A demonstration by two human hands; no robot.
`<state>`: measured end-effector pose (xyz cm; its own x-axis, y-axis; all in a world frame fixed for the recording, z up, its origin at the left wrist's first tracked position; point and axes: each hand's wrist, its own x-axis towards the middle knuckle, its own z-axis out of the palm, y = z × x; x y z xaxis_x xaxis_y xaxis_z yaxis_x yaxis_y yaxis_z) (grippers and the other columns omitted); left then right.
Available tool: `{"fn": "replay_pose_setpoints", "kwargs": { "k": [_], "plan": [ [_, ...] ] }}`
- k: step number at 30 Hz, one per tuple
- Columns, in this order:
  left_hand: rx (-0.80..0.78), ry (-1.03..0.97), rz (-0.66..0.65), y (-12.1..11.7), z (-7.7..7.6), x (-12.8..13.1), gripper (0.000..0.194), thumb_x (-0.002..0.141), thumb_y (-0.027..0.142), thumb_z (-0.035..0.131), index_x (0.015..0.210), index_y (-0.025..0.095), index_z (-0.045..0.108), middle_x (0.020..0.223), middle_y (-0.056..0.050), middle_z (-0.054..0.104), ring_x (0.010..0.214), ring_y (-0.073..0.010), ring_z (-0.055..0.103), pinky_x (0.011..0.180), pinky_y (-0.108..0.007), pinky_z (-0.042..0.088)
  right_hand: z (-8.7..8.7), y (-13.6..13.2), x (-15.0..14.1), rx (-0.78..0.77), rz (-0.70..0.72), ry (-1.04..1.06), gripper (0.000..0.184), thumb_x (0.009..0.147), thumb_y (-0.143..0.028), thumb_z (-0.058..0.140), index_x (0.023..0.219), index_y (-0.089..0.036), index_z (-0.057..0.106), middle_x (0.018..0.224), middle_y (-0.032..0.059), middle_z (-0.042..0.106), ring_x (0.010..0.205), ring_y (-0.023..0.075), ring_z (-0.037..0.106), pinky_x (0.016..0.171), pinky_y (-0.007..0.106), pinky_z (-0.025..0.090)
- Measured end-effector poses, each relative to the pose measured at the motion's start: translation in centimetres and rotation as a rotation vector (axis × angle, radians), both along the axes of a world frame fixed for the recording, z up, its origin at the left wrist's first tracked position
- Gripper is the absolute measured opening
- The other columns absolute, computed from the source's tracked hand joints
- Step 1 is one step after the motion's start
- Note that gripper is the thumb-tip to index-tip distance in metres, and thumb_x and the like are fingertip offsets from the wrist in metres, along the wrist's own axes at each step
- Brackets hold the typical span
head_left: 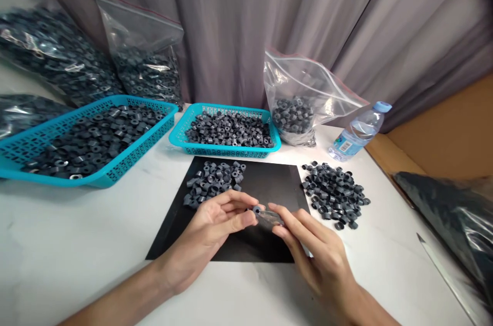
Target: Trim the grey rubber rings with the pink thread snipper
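Observation:
My left hand (219, 228) pinches a small dark grey plastic ring (257, 209) between thumb and fingers, its hole facing me. In my right hand (314, 238) is a thin, shiny pointed blade (271, 217), its tip at the ring. Most of whatever handle it has is hidden by my fingers. Both hands are above a black mat (265, 182). On the mat's left part lies a pile of similar grey rings (213, 182), just beyond my left hand. Another ring pile (335, 195) rests on the white table, right of the mat.
Two blue baskets, one large (111, 177) and one smaller (231, 150), hold many grey parts. Clear bags of parts (148, 72) stand behind, with an unzipped bag (295, 110) near a water bottle (358, 131). A long pointed strip (442, 274) lies at the right, beside a cardboard box (447, 126).

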<state>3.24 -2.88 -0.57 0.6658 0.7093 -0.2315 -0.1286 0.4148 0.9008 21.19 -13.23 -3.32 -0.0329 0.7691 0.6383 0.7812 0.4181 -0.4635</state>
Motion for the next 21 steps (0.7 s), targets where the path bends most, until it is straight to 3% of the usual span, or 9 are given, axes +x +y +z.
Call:
{"fn": "replay_pose_setpoints", "kwargs": {
  "k": [4,21],
  "plan": [
    [0.004,0.026,0.020,-0.03,-0.17,0.16,0.015,0.079,0.025,0.080,0.092,0.025,0.074,0.095,0.001,0.069,0.092,-0.0117,0.061,0.084,-0.020,0.045,-0.35,-0.03,0.18,-0.019,-0.044,-0.023,0.040,0.099,-0.012,0.051,0.139,-0.017,0.054,0.092,0.0093,0.067,0.069,0.0159,0.061,0.059,0.027,0.049],
    [-0.072,0.018,0.020,-0.25,-0.20,0.32,0.014,0.078,0.023,0.081,0.091,0.023,0.074,0.086,0.002,0.068,0.083,-0.0092,0.060,0.079,-0.018,0.046,-0.58,0.03,0.62,-0.003,-0.069,-0.164,0.046,0.100,-0.014,0.052,0.146,-0.017,0.046,0.078,0.0036,0.059,0.066,0.0152,0.055,0.058,0.027,0.042]
  ]
}}
